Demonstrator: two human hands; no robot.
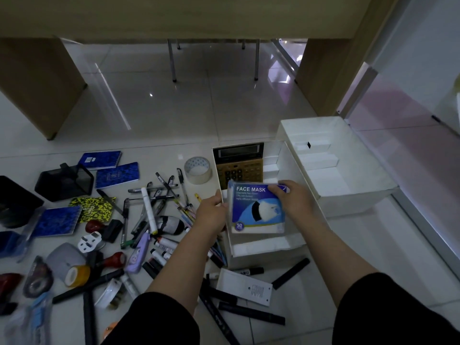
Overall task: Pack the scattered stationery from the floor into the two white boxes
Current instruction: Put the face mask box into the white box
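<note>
A face mask pack (257, 207) is held over the nearer white box (293, 241), gripped at its left edge by the left hand (211, 215) and at its top right corner by the right hand (295, 197), fingers curled round it, apparently for lowering flat beside the calculator (239, 161) at the box's far end. The second white box (348, 170) stands just beyond.

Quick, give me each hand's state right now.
Left hand: grips the left edge of the mask box.
Right hand: grips the mask box at its top right corner.
</note>
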